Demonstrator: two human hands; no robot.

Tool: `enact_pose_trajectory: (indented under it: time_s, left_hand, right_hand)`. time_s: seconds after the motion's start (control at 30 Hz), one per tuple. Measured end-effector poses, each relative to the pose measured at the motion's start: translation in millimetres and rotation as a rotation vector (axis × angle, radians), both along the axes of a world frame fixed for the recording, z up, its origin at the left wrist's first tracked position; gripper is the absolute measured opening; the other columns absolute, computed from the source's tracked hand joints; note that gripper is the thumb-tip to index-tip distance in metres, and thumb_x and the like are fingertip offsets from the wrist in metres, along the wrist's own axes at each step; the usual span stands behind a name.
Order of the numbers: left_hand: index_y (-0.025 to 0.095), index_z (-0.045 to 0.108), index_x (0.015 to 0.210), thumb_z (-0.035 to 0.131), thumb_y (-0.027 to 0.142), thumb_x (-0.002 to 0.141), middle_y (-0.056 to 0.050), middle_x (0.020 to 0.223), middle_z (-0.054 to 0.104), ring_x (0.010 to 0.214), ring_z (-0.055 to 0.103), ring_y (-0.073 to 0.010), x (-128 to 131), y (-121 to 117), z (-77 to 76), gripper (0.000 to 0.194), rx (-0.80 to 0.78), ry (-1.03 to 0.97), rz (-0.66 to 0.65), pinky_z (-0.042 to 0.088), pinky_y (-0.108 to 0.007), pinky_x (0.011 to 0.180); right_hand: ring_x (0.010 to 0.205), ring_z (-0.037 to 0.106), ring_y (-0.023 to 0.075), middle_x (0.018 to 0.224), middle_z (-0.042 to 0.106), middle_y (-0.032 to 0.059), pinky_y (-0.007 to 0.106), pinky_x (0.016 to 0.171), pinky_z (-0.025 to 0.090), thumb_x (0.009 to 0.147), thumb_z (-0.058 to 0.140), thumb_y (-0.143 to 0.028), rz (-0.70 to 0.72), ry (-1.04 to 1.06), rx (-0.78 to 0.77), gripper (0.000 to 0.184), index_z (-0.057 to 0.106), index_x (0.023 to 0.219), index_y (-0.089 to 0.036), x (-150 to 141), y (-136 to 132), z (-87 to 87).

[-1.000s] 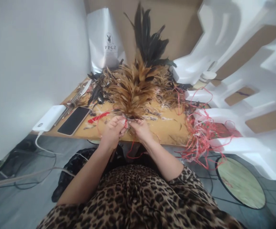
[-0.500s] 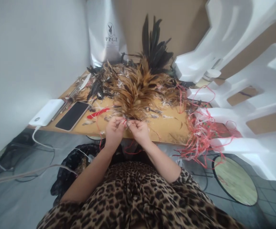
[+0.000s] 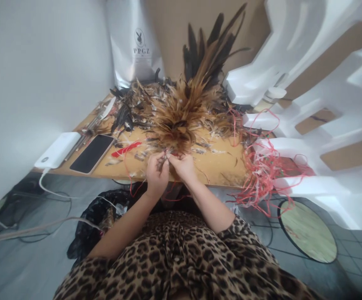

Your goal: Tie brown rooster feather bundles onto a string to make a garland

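A full bundle of brown and golden feathers (image 3: 181, 112), with long dark plumes rising at its far end, points away from me over the table. Pressed together at the near end of the bundle are the fingers of my right hand (image 3: 183, 170), which grips its base. My left hand (image 3: 158, 174) is closed in a pinch right beside it, the fingertips of both hands nearly touching. What the left fingers pinch is too small to make out. A thin red string (image 3: 127, 168) loops over the table edge near my left hand.
On the left lie a phone (image 3: 92, 153) and a white power bank (image 3: 58, 150) with its cable. Red ribbon strips (image 3: 266, 175) tangle at the right beside white foam pieces (image 3: 305, 185). Loose feathers cover the back; a silver bag (image 3: 137, 46) stands behind. A round stool (image 3: 307, 231) is below right.
The feather bundle has turned and its long plumes now stand higher and lean right. My left hand has shifted slightly right and rolled, and the red at its fingertips no longer shows.
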State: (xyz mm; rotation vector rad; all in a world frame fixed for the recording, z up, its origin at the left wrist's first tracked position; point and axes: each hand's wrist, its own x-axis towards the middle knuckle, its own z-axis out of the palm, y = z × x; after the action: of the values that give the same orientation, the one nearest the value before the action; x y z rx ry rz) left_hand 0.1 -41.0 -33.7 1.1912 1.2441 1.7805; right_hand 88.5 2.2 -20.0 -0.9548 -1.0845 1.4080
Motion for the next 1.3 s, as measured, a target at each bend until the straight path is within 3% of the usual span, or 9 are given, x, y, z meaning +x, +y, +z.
enact_pose_trajectory:
  time_s: [0.17,0.3,0.5,0.63,0.77,0.9,1.07,1.2,1.3]
  left_hand:
    - [0.017,0.056,0.088,0.062,0.040,0.081,0.000,0.068,0.058,0.056,0.052,-0.0095,1,5,14.0,0.025,-0.175,-0.435,-0.278,0.039,-0.020,0.050]
    - [0.016,0.056,0.084,0.069,0.040,0.074,0.001,0.067,0.057,0.046,0.040,-0.0046,1,5,24.3,0.029,-0.230,-0.528,-0.408,0.024,-0.016,0.039]
    - [0.013,0.060,0.078,0.070,0.037,0.074,0.001,0.064,0.056,0.046,0.036,-0.0035,1,5,20.0,0.026,-0.230,-0.437,-0.271,0.023,-0.016,0.040]
    - [0.013,0.059,0.072,0.070,0.037,0.073,0.002,0.062,0.053,0.047,0.036,-0.0035,-2,8,18.5,0.026,-0.242,-0.426,-0.234,0.024,-0.016,0.041]
    - [0.014,0.059,0.067,0.070,0.038,0.073,0.003,0.058,0.049,0.046,0.033,-0.0038,-5,8,20.3,0.027,-0.259,-0.414,-0.274,0.021,-0.016,0.041]
    - [0.013,0.058,0.063,0.069,0.039,0.074,0.003,0.054,0.046,0.045,0.033,-0.0042,-6,6,17.3,0.030,-0.275,-0.371,-0.298,0.022,-0.017,0.041]
    - [0.013,0.060,0.065,0.069,0.037,0.074,0.003,0.055,0.046,0.046,0.032,-0.0039,-4,7,12.4,0.027,-0.242,-0.353,-0.220,0.023,-0.016,0.042]
    - [0.013,0.058,0.065,0.070,0.038,0.071,0.004,0.052,0.043,0.044,0.032,-0.0037,-5,15,10.8,0.028,-0.243,-0.411,-0.222,0.022,-0.015,0.040]
    - [0.013,0.057,0.067,0.074,0.035,0.068,0.003,0.055,0.047,0.044,0.033,-0.0028,-11,20,11.8,0.027,-0.256,-0.484,-0.220,0.023,-0.013,0.038]
  right_hand:
    - [0.039,0.045,0.0077,0.050,0.058,-0.0018,0.021,0.042,0.038,0.062,0.076,-0.043,0.291,0.078,-0.051,0.033,0.059,0.066,-0.015,21,8,-0.1]
    - [0.034,0.028,0.0020,0.051,0.057,-0.0022,0.019,0.036,0.020,0.065,0.077,-0.039,0.403,0.055,-0.049,0.032,0.060,0.064,-0.012,31,15,-3.6]
    - [0.049,0.052,0.0068,0.058,0.063,-0.0001,0.020,0.051,0.041,0.062,0.078,-0.042,0.345,0.001,-0.035,0.033,0.063,0.065,-0.012,25,15,1.9]
    - [0.048,0.055,0.0088,0.053,0.063,-0.0003,0.022,0.054,0.047,0.058,0.079,-0.043,0.296,-0.069,-0.051,0.035,0.060,0.059,-0.014,17,10,15.2]
    - [0.042,0.055,0.0107,0.047,0.060,-0.0019,0.026,0.051,0.050,0.055,0.079,-0.048,0.310,0.037,-0.072,0.039,0.058,0.060,-0.015,13,6,18.6]
    - [0.043,0.055,0.0112,0.048,0.060,-0.0022,0.027,0.052,0.051,0.056,0.077,-0.049,0.322,0.061,-0.077,0.039,0.058,0.061,-0.015,12,6,9.1]
    - [0.046,0.049,0.0069,0.051,0.060,-0.0026,0.020,0.051,0.041,0.061,0.074,-0.043,0.154,-0.183,-0.017,0.030,0.064,0.063,-0.015,10,9,-0.2]
    - [0.043,0.038,0.0051,0.049,0.053,-0.0041,0.019,0.046,0.031,0.069,0.067,-0.041,0.148,-0.398,0.094,0.027,0.067,0.068,-0.014,19,14,8.6]
    - [0.047,0.043,0.0072,0.054,0.058,-0.0016,0.020,0.049,0.034,0.072,0.064,-0.044,0.171,-0.471,0.100,0.031,0.069,0.074,-0.013,44,29,18.3]
